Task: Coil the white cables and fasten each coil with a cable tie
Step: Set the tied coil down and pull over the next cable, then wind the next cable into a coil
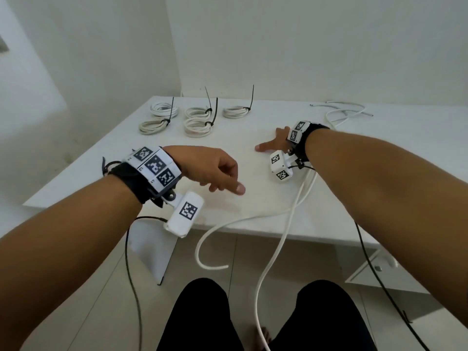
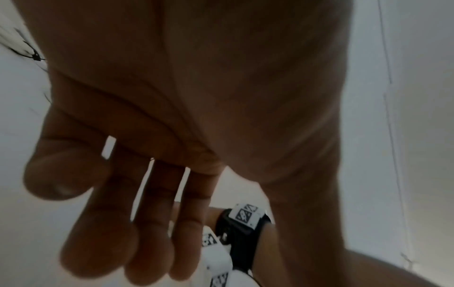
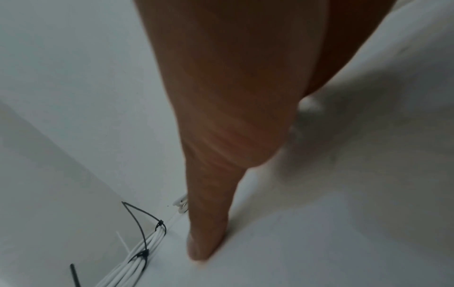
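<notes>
While five coils sit tied at upper left, one cable waits.
Loose cable: long axis runs from centre right down past the table edge, lower centre.
Right hand: nearer (flat, fingers spread, on the tabletop just left of it).
Left hand: loosely curled, empty, well left.
</notes>
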### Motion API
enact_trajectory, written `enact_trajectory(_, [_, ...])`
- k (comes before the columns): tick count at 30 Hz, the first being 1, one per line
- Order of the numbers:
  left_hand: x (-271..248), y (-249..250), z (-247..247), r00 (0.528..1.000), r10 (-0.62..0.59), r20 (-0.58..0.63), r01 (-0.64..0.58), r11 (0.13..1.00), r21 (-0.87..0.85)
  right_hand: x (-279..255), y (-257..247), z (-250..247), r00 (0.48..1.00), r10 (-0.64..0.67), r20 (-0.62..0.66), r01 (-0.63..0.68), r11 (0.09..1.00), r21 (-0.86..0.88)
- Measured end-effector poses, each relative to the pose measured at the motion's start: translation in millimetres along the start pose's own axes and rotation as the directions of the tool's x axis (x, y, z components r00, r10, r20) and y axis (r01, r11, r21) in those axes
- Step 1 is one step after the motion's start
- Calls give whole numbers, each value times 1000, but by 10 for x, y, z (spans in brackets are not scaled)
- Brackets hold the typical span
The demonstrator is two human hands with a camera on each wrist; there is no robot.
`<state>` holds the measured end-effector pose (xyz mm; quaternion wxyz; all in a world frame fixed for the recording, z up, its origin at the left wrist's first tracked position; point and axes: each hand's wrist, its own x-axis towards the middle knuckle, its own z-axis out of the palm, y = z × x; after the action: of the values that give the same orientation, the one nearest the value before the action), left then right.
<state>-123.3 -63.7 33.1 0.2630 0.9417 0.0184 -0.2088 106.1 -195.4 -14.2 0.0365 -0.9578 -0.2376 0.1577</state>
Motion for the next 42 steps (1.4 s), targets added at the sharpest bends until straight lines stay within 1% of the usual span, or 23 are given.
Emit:
enact_trajectory(3, [-142,27,227,997,-5,74,-3,994,114,-104,-4,-5,999,-22,44,21,999,27])
enact_trajectory(5, [-143,-6,378,999,-17,45,8,982,190,-123,9,39,998,-36,43,34,998,50])
enact_trajectory(8, [-102,-83,509,999,26,-22,-21,979,204,-191,54,94,999,-52,17,50,996,73])
enact_trajectory(11, [-108,-122,496,998,59,-23,-52,973,226,-311,80,108,998,-65,-13,66,994,93])
enact_trajectory(13, [-117,-128,447,995,91,-41,-80,971,224,-409,52,88,990,-131,-56,135,989,64])
enact_trajectory(14, [-112,-130,413,993,101,-62,-89,981,173,-460,30,64,978,-191,-87,197,979,60])
enact_trajectory(16, [-83,-125,347,989,79,-126,-89,993,-75,-554,-19,18,943,-297,-149,315,942,114])
enact_trajectory(17, [-52,-122,312,982,53,-180,-87,979,-184,-591,-42,-2,928,-334,-163,361,914,184])
enact_trajectory(18, [-10,-124,264,969,25,-246,-85,968,-237,-627,-68,-11,919,-364,-150,393,867,306])
enact_trajectory(20, [98,-124,166,922,-22,-385,-82,964,-251,-703,-134,-21,900,-426,-87,395,716,575])
enact_trajectory(21, [150,-120,116,893,-43,-449,-83,963,-256,-743,-163,-35,884,-463,-59,384,650,655])
enact_trajectory(23, [262,-127,16,822,-96,-562,-80,957,-279,-796,-202,-78,850,-527,-14,382,597,705])
enact_trajectory(26, [419,-193,-125,726,-171,-666,-90,936,-339,-795,-199,-172,840,-542,-41,425,608,671])
enact_trajectory(30, [522,-248,-309,585,-316,-747,-204,835,-512,-671,-61,-241,881,-457,-123,433,674,598])
enact_trajectory(32, [541,-227,-356,556,-381,-739,-275,755,-596,-608,9,-249,894,-417,-164,420,653,630])
enact_trajectory(33, [554,-211,-362,570,-400,-717,-301,711,-636,-579,37,-266,897,-389,-209,427,645,633])
enact_trajectory(34, [569,-186,-355,616,-405,-676,-315,660,-682,-542,61,-295,895,-351,-274,444,651,616])
enact_trajectory(35, [581,-165,-343,696,-392,-602,-307,595,-743,-509,88,-330,886,-304,-351,461,666,587])
enact_trajectory(37, [578,-127,-316,887,-290,-358,-225,406,-886,-424,154,-395,853,-199,-482,470,695,544])
enact_trajectory(38, [561,-113,-310,948,-197,-251,-184,307,-934,-381,186,-420,833,-170,-526,473,713,518])
enact_trajectory(39, [526,-91,-311,978,-89,-191,-166,227,-960,-343,211,-435,815,-159,-558,473,738,481])
enact_trajectory(40, [500,-70,-311,985,11,-174,-173,174,-969,-309,226,-442,800,-155,-579,472,759,449])
enact_trajectory(42, [459,9,-301,971,159,-178,-200,136,-970,-251,227,-453,783,-141,-606,467,777,422])
